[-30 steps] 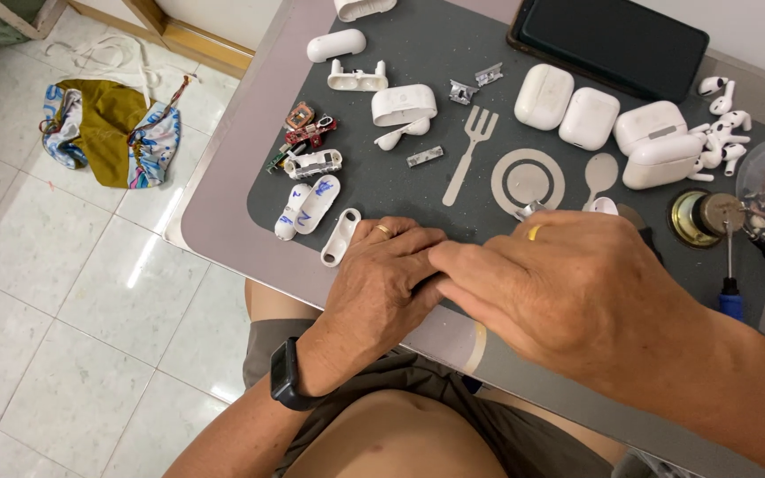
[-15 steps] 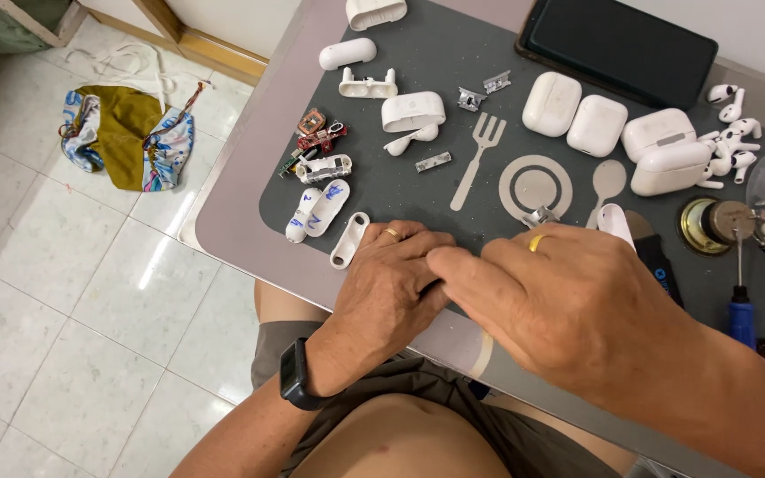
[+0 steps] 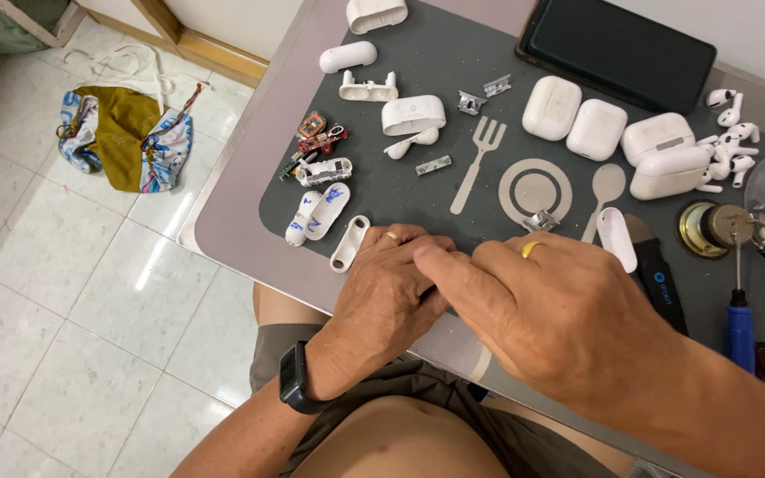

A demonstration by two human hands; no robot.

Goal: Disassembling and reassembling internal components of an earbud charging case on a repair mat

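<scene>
Hands meet at near edge of grey mat on tabletop — left hand curled, fingers bent, right hand laid partly over it, fingertips touching. What they pinch is hidden; can't tell. White oval cover just left of left hand, white earbud cases farther back, blue screwdriver at right.

Head view, steeply down, close.
</scene>
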